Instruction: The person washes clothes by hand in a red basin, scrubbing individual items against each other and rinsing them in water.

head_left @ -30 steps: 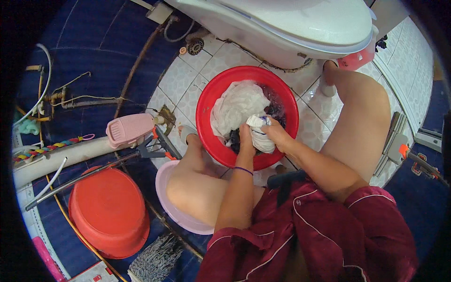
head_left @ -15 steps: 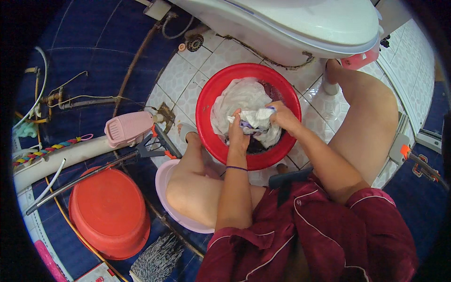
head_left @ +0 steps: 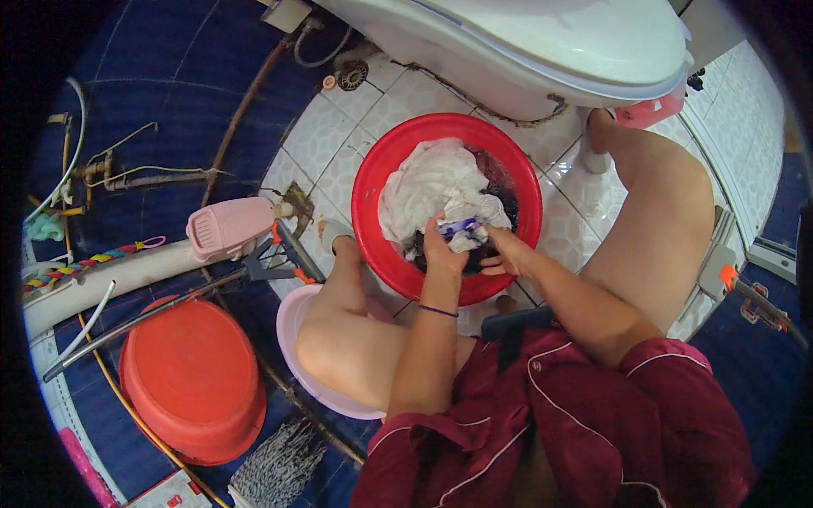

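Note:
A red basin [head_left: 366, 203] stands on the tiled floor between my legs. In it lies a large bunched white cloth [head_left: 428, 182], with dark wet cloth [head_left: 506, 199] under and beside it. My left hand [head_left: 444, 254] is closed on a white cloth with a purple patch [head_left: 461, 229], at the basin's near side. Beside it, my right hand [head_left: 511, 251] has its thumb near the cloth's right end and its fingers stretched apart over the dark cloth. Whether the held cloth is part of the larger white one I cannot tell.
A white toilet [head_left: 542, 51] stands just beyond the basin. To the left are a pink scrubbing board [head_left: 229, 229], a mop pole [head_left: 144, 326], an upturned red tub [head_left: 195, 372] and a grey mop head [head_left: 279, 466]. A pale pink basin [head_left: 292, 330] sits by my left leg.
Both hands have moved lower, toward the near side of the basin, with the cloth. My right hand's fingers have come off the cloth's end and spread. More of the dark cloth shows.

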`<state>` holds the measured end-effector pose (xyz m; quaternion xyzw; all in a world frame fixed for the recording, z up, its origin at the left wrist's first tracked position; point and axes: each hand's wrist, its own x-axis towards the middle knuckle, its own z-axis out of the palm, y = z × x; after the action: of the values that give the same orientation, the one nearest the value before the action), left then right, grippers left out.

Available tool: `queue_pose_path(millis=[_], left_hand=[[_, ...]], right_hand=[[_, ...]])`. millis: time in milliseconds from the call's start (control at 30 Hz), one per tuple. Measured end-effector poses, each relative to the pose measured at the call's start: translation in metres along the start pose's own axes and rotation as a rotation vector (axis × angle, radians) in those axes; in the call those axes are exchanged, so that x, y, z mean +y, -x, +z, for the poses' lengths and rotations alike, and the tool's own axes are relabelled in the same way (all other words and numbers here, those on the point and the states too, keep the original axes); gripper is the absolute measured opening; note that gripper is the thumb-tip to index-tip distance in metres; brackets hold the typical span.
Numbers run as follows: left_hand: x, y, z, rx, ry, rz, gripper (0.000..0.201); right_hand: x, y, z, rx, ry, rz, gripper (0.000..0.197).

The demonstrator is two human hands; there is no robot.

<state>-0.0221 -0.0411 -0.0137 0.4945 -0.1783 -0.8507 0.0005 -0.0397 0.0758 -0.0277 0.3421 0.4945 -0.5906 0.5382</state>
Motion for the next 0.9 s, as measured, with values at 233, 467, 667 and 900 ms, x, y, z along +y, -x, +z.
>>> queue_pose_path(millis=[233,467,667,900], left_hand=[[-0.004,0.013,0.000,-0.074,0.002,0.052,0.043],[-0.010,0.019,0.003,-0.222,-0.240,-0.094,0.042],[-0.015,-0.007,-0.038,0.152,-0.893,0.753,0.025],[-0.058,0.063,0.024,-0.317,-1.365,1.339,0.015]], right_hand=[[-0.015,-0.008,0.005,-0.078,-0.163,-0.582,0.023],[-0.012,0.008,0.009,-0.087,0.227,-0.788,0.012],[-0.002,0.012,0.015,-0.013,0.143,-0.486,0.024],[-0.013,-0.023,-0.013,-0.821,-0.577,-0.153,0.026]])
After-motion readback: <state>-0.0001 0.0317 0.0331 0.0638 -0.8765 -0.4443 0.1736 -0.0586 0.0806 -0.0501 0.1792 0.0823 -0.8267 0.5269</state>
